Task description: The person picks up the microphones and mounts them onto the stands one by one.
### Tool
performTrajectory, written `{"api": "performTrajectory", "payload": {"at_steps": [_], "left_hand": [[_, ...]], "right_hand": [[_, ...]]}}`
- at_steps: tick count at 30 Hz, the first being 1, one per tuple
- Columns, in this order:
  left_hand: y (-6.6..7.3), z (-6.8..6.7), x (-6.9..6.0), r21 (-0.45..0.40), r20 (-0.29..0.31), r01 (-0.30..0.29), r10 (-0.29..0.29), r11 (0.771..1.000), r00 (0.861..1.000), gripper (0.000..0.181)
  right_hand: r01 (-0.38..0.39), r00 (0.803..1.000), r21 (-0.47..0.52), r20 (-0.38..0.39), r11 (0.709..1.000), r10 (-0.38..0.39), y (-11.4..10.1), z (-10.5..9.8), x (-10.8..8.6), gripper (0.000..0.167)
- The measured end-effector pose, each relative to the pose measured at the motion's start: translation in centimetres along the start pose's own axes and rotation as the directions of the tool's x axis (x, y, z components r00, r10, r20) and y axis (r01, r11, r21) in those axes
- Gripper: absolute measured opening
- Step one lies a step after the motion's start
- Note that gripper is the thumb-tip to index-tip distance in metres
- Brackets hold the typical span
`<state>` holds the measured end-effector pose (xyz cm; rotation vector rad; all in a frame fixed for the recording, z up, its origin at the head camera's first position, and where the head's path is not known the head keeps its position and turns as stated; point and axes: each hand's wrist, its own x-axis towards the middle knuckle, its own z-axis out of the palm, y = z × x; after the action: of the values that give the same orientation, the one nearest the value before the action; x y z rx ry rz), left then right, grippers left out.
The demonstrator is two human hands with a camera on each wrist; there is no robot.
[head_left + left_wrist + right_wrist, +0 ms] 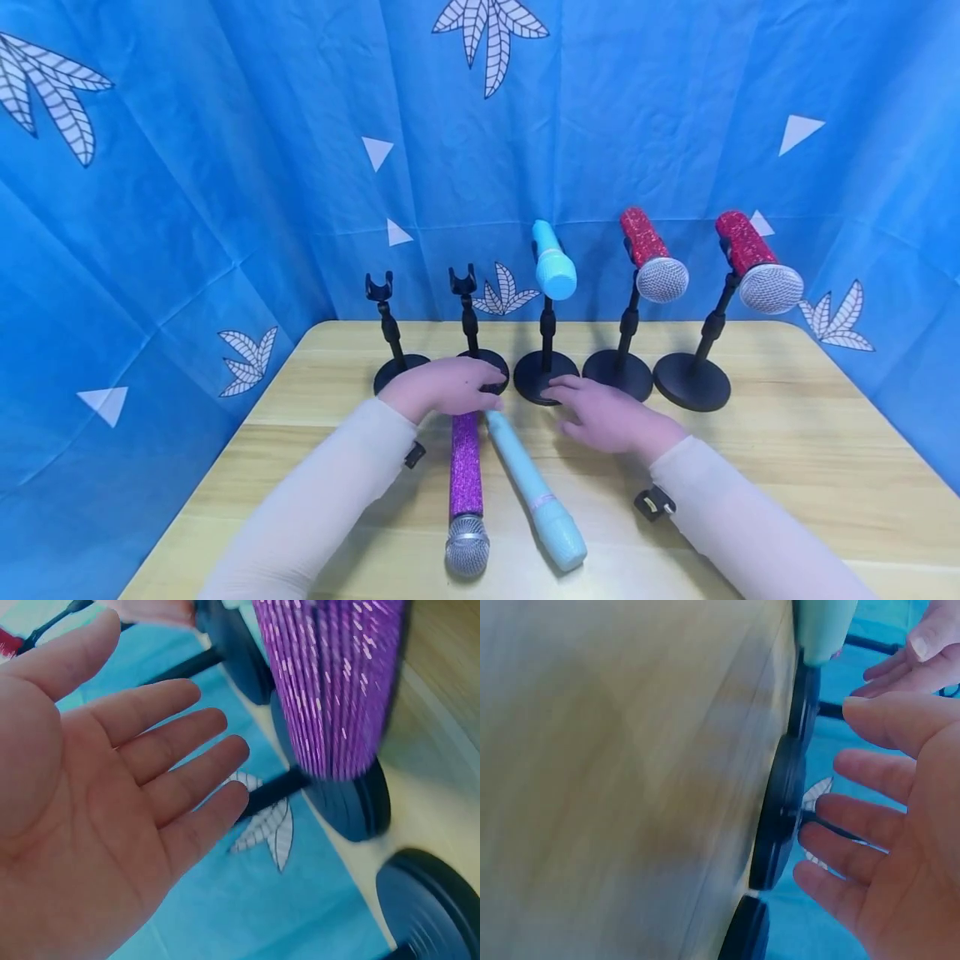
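Observation:
My left hand (pixel 453 385) hovers over the tail end of a glittery purple microphone (pixel 467 467), fingers extended and the palm holding nothing in the left wrist view. That microphone lies on the table with its silver mesh head towards me. Beside it, slanting to the right, lies a light blue microphone (pixel 532 487); its tail end is close to my left fingertips. My right hand (pixel 603 412) is in the air to the right of it, before the bases of the stands. Its fingers are spread and slightly bent around nothing in the right wrist view.
A row of black stands lines the back of the wooden table (pixel 300 467). A blue microphone (pixel 555 271) and two red glittery microphones (pixel 647 242) (pixel 750 250) sit in three of them. Forked clips top the two left stands (pixel 390 329) (pixel 468 312). Blue curtain (pixel 637 100) hangs behind.

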<state>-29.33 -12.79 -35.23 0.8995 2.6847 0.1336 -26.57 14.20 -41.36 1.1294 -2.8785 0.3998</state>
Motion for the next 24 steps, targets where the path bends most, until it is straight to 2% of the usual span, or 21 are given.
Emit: {"api": "performTrajectory", "payload": {"at_steps": [4,8,11,16,18,21,24], "left_hand": [[-1.4,-0.2,-1.6,-0.037,-0.092,0.036,-0.039,0.999,0.995,0.055],[-2.7,-0.3,-2.5,-0.077,-0.183,0.107,-0.119,0.991,0.976,0.053],[-3.6,-0.4,-2.3,-0.111,-0.253,0.164,-0.187,0.98,0.949,0.053],[-4.7,-0.7,-1.2,-0.234,-0.345,0.231,-0.303,0.944,0.888,0.056],[-5.0,-0.9,-0.7,-0.293,-0.37,0.232,-0.334,0.928,0.867,0.057],[-5.1,-1.1,0.1,-0.358,-0.402,0.213,-0.356,0.909,0.843,0.057],[-5.2,-1.3,0.9,-0.407,-0.43,0.189,-0.37,0.894,0.823,0.055]], "right_hand": [[0.085,0.996,0.018,-0.022,0.996,-0.085,-1.1,0.0,0.1,0.048],[0.182,0.982,-0.004,-0.049,0.983,-0.182,-2.2,0.2,0.1,0.049],[0.229,0.973,-0.024,-0.026,0.973,-0.23,-2.9,0.4,-0.1,0.055],[0.308,0.951,-0.042,0.03,0.95,-0.307,-4.5,0.7,-0.3,0.053],[0.336,0.942,-0.034,0.033,0.941,-0.335,-5.3,0.9,-0.2,0.05],[0.358,0.933,-0.018,0.029,0.933,-0.358,-6.3,1.4,0.1,0.047],[0.358,0.933,-0.032,0.033,0.933,-0.357,-7.0,1.8,0.5,0.047]]}}
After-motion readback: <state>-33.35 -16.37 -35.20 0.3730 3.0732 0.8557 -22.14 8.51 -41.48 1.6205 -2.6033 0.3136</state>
